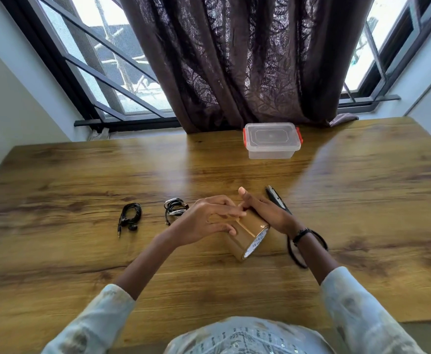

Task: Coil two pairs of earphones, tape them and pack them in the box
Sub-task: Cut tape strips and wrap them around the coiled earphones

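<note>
Earphones lie in 2 bundles on the wooden table (81, 175): a black pair (129, 218) to the left, loosely coiled with its plug and buds trailing out, and a second coiled pair (174, 209) just beside the left hand (209, 221). A roll of brown tape (247, 235) is held tilted above the table between both hands. The left hand's fingers are curled over the roll's upper side, seemingly picking at the tape end; the right hand (265, 210) is laid along the far side with fingers fairly straight and the thumb raised. A dark cutter-like tool (278, 199) rests just beyond the right hand. The clear box (271, 141) stands well apart at the far edge, its lid closed and red clips on. Trouble is judged likeliest from the tape: the end could be lost or folded onto itself. The loose black coil could spring open before being taped.
</note>
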Demonstrator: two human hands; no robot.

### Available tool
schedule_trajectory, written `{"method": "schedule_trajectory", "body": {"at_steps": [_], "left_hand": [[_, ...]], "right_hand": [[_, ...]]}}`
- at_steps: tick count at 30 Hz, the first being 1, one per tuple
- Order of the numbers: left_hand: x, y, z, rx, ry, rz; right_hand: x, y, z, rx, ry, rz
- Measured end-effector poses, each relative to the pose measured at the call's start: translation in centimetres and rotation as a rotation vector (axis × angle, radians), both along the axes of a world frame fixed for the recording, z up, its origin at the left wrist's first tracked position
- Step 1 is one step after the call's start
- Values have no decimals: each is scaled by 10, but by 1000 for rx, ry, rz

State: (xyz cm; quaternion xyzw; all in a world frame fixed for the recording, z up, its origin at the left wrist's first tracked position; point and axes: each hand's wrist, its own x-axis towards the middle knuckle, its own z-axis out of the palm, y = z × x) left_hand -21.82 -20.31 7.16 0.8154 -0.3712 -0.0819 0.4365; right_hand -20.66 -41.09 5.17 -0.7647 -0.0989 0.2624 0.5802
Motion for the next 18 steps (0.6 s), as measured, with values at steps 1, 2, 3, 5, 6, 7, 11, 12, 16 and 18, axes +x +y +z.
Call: {"method": "schedule_trajectory", "body": {"at_steps": [1, 2, 3, 5, 6, 7, 11, 12, 16, 18], "left_hand": [[0, -1, 0, -2, -14, -1], [0, -2, 0, -9, -21, 2], [-1, -2, 0, -21, -23, 4], [-2, -4, -1, -42, -23, 6], [-3, -4, -2, -52, -27, 8], [-4, -5, -3, -61, -35, 12], [-5, -5, -8, -66, -104, 24], [-6, -6, -9, -62, -134, 16], [-10, -9, -12, -50, -293, 8], [-11, -11, -12, -56, -326, 28]], "right_hand": [[2, 1, 2, 0, 8, 20], [3, 1, 2, 3, 15, 37], [5, 2, 1, 3, 23, 50], [7, 4, 2, -1, 56, 63], [7, 5, 2, -3, 76, 67], [7, 7, 3, 2, 93, 68], [10, 10, -4, 38, 52, 72], [10, 10, -8, 49, 35, 66], [6, 10, -18, 187, -93, -214], [0, 9, -21, 254, -174, -531]]}}
